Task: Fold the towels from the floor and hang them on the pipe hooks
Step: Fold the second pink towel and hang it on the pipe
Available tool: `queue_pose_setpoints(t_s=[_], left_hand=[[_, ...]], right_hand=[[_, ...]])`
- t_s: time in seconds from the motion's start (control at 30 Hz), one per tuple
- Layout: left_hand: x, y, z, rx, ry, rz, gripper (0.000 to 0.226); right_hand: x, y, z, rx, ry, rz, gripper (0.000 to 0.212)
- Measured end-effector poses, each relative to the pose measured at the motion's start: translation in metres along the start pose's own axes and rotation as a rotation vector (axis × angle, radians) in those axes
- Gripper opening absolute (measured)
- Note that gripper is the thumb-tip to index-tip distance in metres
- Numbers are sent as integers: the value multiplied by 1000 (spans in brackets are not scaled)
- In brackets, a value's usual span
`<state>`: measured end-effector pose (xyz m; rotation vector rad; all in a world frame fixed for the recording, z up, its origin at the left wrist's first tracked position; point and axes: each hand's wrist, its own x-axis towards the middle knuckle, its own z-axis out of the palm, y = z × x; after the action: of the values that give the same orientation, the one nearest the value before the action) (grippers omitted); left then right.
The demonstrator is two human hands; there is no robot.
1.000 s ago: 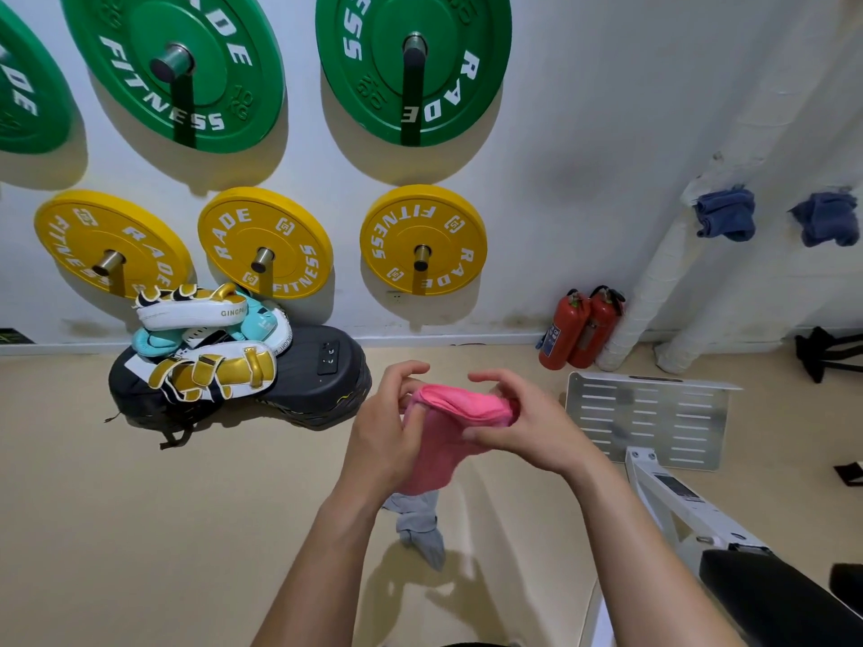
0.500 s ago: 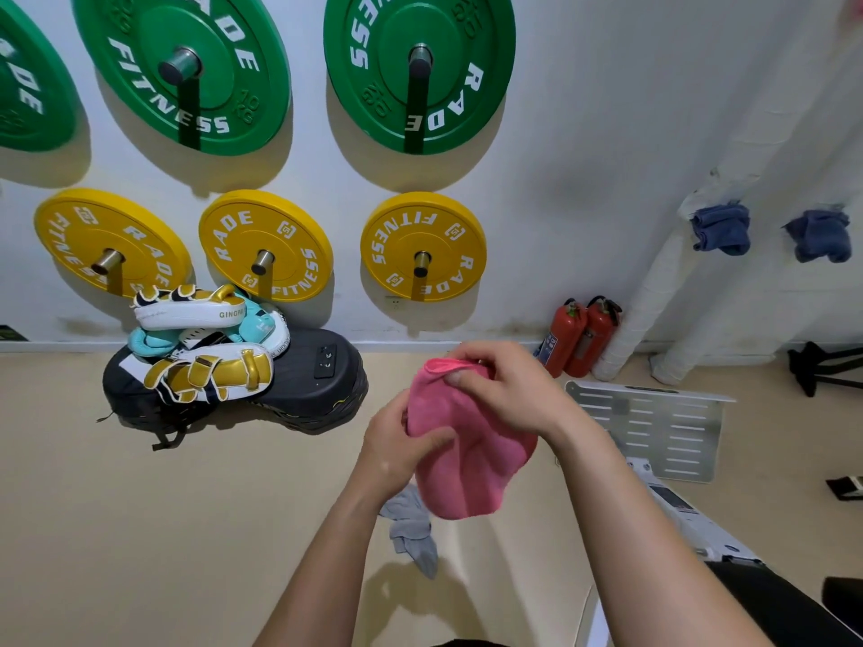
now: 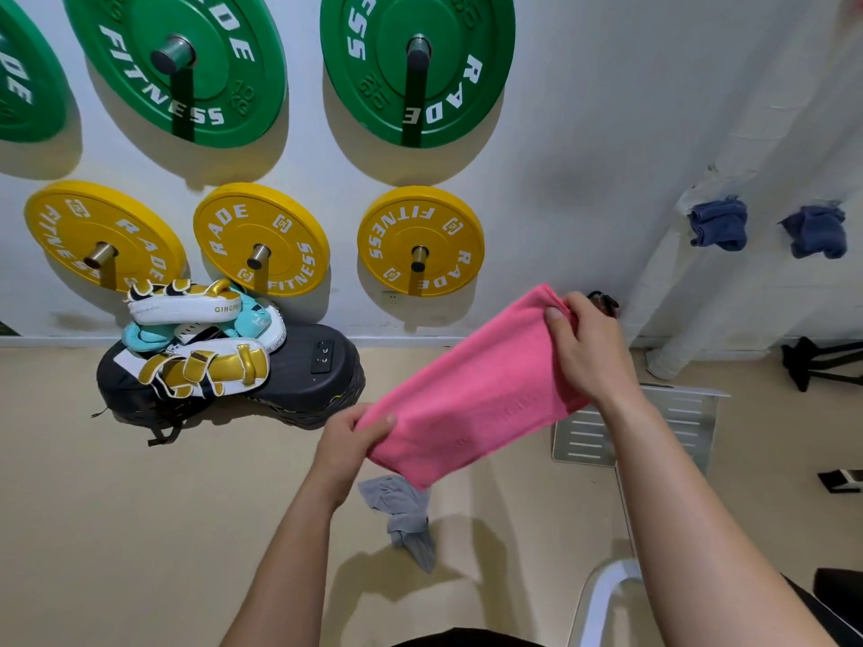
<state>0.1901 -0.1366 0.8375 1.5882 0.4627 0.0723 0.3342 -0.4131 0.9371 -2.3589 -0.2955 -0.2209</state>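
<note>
A pink terry-cloth towel [image 3: 471, 394], folded into a smooth flat band, stretches diagonally in mid-air above the beige floor [image 3: 140, 506]. The left hand [image 3: 348, 443] pinches its lower end; the right hand [image 3: 588, 345] grips its upper end.

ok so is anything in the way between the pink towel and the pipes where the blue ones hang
Nothing visible blocks it. The pink towel is held up in both hands, left hand and right hand; the wrapped pipes with two blue towels lie up and right, only bare wall between.
</note>
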Motion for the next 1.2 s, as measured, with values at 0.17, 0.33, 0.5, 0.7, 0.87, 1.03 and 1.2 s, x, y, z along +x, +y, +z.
queue_pose_setpoints(t_s=[0.17,0.33,0.5,0.7,0.87,1.03,1.2], left_hand=[[12,11,5,-206,360,-51,12],[11,8,12,181,601,17,32],[11,-1,8,479,488,9,35],[14,-9,5,335,392,-204,50],[12,-1,10,175,377,-158,35],[6,3,32,230,356,-23,32],[-2,3,65,258,252,8,27]], right_hand=[[-34,18,27,192,74,181,22],[-64,26,51,97,43,284,23],[-70,29,56,-155,23,279,21],[-71,42,65,-112,23,243,24],[-75,46,69,-114,-9,289,26],[-85,27,84,54,-71,224,22],[-100,-3,99,249,-153,217,28]])
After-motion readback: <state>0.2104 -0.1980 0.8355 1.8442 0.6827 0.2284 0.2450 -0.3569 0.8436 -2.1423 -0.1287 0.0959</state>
